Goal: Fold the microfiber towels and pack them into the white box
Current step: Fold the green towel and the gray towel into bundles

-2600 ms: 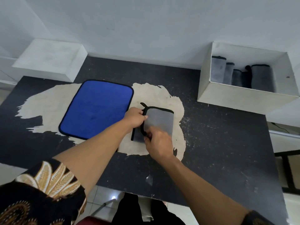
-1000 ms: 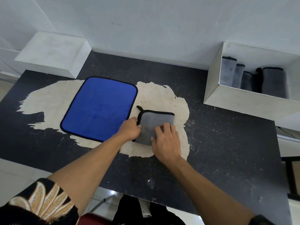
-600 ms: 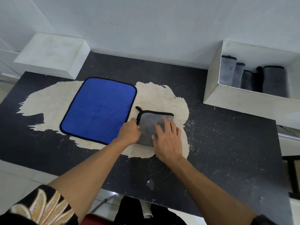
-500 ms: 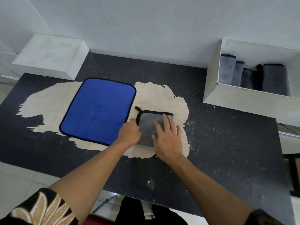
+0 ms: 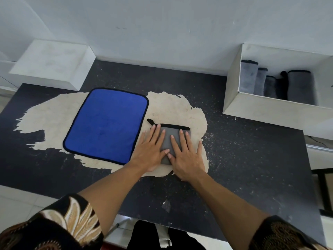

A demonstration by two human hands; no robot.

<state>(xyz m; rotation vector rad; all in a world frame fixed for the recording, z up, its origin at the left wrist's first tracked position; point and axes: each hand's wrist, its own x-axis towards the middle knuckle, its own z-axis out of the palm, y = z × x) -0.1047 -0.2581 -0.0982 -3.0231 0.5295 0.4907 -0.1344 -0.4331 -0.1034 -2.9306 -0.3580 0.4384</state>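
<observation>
- Now both flat: left grip (image 5: 149,150) and right grip (image 5: 185,154) released, fingers straight, pressing the folded grey towel (image 5: 168,139) onto the tabletop (image 5: 252,159).
- Blue towel (image 5: 108,123) lies unfolded just beside it, on my left.
- White box (image 5: 261,110) sits far right; folded towels (image 5: 299,85) stand inside, perhaps five, hard to count.

Both hands, left hand (image 5: 150,153) and right hand (image 5: 186,157), press flat with straight fingers (image 5: 158,131) on a folded gray towel (image 5: 168,139) on the black worktop (image 5: 252,159), a blue towel (image 5: 108,125) spread just beside it, and a white box (image 5: 261,112) with upright gray towels (image 5: 299,85) far right.
</observation>
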